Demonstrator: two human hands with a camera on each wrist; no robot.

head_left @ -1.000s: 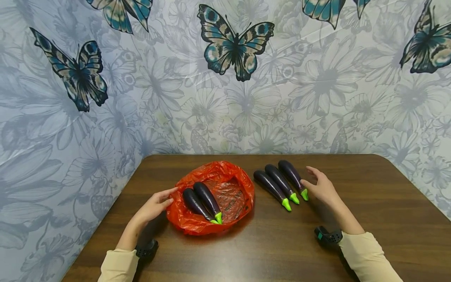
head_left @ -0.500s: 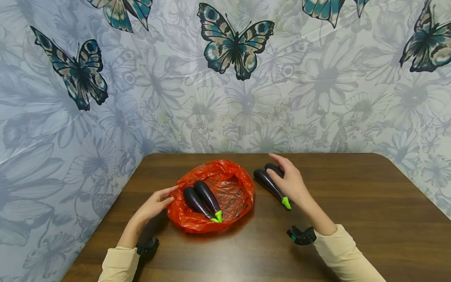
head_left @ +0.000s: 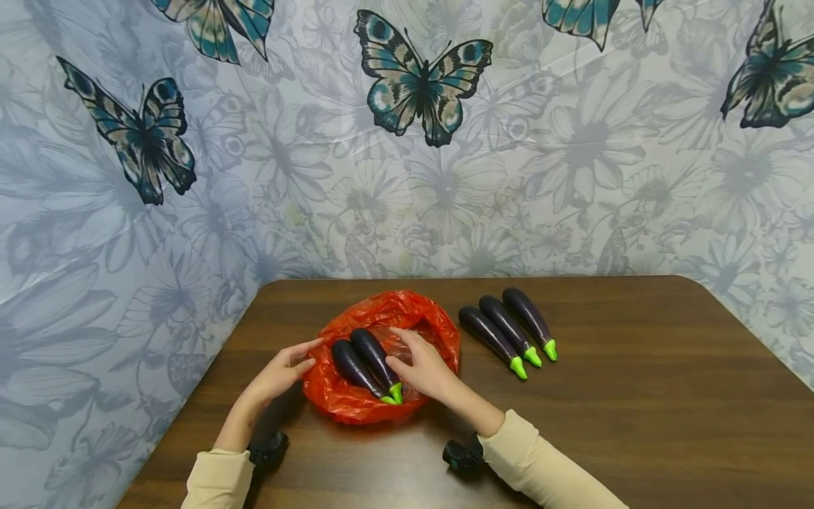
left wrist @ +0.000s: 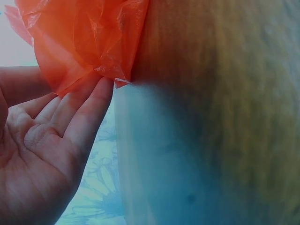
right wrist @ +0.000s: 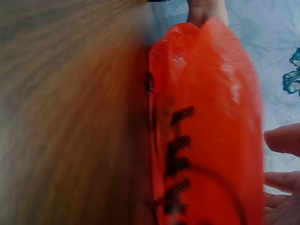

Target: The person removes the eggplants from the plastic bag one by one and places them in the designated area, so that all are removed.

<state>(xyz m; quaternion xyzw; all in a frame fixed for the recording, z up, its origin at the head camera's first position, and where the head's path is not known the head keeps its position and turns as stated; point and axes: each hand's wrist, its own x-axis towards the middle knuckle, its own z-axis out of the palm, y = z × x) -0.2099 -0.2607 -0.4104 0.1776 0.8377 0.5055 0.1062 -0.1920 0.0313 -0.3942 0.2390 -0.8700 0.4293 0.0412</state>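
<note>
A crumpled red plastic bag (head_left: 439,332) lies open on the brown table (head_left: 636,403). Two dark purple eggplants (head_left: 356,364) with green stems lie side by side in it. My left hand (head_left: 304,357) touches the bag's left edge with straight fingers; the left wrist view shows the fingertips (left wrist: 101,93) against the red plastic (left wrist: 84,37). My right hand (head_left: 407,350) rests with relaxed fingers over the bag, just right of the nearer eggplant (head_left: 375,357). It holds nothing. The right wrist view shows the blurred bag (right wrist: 211,117) and loose fingers (right wrist: 283,140).
Three more eggplants (head_left: 509,326) lie in a row on the table right of the bag, stems toward me. A butterfly-patterned sheet (head_left: 420,177) covers the wall behind and to the left. The table's right half (head_left: 668,339) is bare wood.
My right hand left the three eggplants on the right, empty, and swung left to the bag. All three eggplants stay on the table. The left hand has not moved.
</note>
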